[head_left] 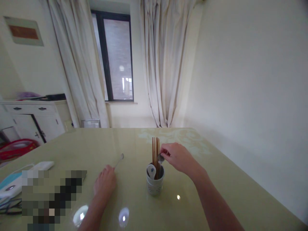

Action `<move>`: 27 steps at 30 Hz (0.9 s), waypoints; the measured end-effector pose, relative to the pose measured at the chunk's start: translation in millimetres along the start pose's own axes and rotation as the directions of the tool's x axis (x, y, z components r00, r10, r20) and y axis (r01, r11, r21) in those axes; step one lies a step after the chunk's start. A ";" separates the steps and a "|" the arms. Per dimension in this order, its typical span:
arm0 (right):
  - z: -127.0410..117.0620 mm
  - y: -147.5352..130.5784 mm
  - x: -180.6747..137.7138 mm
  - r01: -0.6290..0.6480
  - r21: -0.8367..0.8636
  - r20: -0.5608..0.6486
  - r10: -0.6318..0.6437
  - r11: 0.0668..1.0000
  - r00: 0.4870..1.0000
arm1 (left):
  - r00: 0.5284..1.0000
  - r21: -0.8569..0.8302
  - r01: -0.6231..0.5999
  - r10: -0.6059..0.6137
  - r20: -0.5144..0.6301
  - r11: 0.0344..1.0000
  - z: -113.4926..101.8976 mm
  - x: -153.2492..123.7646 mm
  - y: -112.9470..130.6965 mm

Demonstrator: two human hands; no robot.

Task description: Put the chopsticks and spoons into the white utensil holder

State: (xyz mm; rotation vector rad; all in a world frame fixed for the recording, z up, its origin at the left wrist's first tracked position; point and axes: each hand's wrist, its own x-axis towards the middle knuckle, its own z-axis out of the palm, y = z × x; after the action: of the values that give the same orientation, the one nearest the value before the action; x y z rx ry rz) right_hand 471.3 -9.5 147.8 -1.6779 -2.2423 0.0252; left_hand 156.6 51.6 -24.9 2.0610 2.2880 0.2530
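Observation:
A light ceramic cup stands upright on the table. Several brown chopsticks rise out of it, and a white ceramic spoon with a blue mark leans at its front left. Over the cup's right side, my right hand is closed in a pinch on the bowl end of a metal spoon, whose handle points down into the cup. To the left, my left hand rests low at the tabletop, fingers curled on the handle end of a long thin spoon. That spoon's bowl points away from me.
The glossy greenish table reaches toward the window and curtains. On its left lie a white object, dark cables and a blurred-out patch. A white cabinet and a red object are beyond the left edge.

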 end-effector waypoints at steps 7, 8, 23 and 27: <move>-0.4 -1.3 -0.7 -0.044 0.000 0.061 0.044 0.999 0.997 | 0.983 -0.460 0.061 -0.133 -0.127 0.886 -31.1 -6.2 30.8; -3.0 -0.5 -1.9 -0.044 0.028 0.045 0.043 0.999 0.998 | 0.970 -0.549 0.009 -0.140 -0.197 0.836 -33.4 -9.9 37.7; -17.2 -18.2 -16.1 0.204 0.604 -0.288 -0.027 0.770 0.957 | 0.898 -0.844 -0.440 0.162 -0.409 0.307 -19.5 -89.3 111.8; -23.4 -11.9 -17.3 0.228 0.489 -0.399 -0.016 0.842 0.917 | 0.892 -0.846 -0.444 0.227 -0.390 0.294 -19.1 -83.6 107.8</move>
State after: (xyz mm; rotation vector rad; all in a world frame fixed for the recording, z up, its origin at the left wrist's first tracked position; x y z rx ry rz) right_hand 471.1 -33.6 168.0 -1.1231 -1.8215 0.2419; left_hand 269.0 -22.4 4.8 1.7652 1.0818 1.4519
